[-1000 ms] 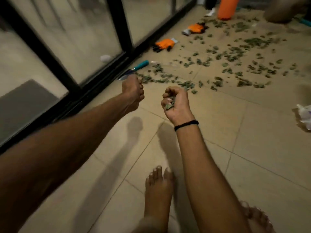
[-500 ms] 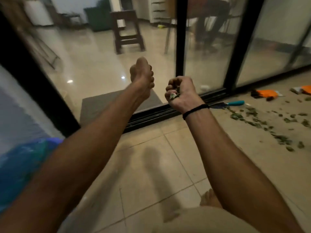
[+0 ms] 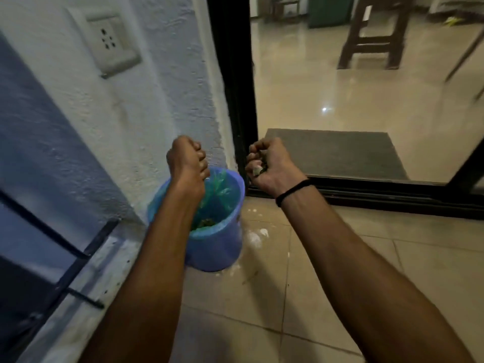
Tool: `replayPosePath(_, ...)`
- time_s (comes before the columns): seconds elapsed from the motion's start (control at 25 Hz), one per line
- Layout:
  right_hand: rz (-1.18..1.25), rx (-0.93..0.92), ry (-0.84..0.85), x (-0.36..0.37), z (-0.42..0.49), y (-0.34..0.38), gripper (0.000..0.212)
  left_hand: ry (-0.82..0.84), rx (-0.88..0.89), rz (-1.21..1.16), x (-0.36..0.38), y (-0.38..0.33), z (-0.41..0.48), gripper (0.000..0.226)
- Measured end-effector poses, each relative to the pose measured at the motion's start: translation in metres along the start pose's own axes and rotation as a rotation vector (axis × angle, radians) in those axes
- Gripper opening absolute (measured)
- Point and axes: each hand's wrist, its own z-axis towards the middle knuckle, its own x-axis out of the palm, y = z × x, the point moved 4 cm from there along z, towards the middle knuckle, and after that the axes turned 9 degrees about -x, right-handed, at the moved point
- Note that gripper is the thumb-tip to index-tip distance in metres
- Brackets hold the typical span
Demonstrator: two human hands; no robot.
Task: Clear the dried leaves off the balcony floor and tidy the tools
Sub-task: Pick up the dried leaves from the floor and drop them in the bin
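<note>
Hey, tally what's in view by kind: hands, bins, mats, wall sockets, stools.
Hands: 2, left hand, right hand gripping dried leaves
Blue plastic bin with green liner: 1
Grey doormat: 1
White wall socket: 1
Brown wooden stool: 1
Total: 6

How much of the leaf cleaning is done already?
Some is done: dried leaves already lie in the bottom of the blue bin. In hand now: the right hand grips a bunch of leaves beside the bin, and the left hand is a closed fist over it, probably holding more. Left: dropping both handfuls in. Any other leaves and the tools are out of view.
</note>
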Motion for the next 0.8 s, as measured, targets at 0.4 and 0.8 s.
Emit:
replayPosePath(0.4,-0.662,-0.153,0.11,0.018,0.027,-0.09,0.012,-0.142,-0.08,0.195,-0.047,0.036,0.012,0.021)
replayPosePath(0.8,-0.36,-0.205,0.064,-0.028,-0.03,-0.006,0.013,-0.057,0.096,0.087,0.044,0.037,-0.023,0.026)
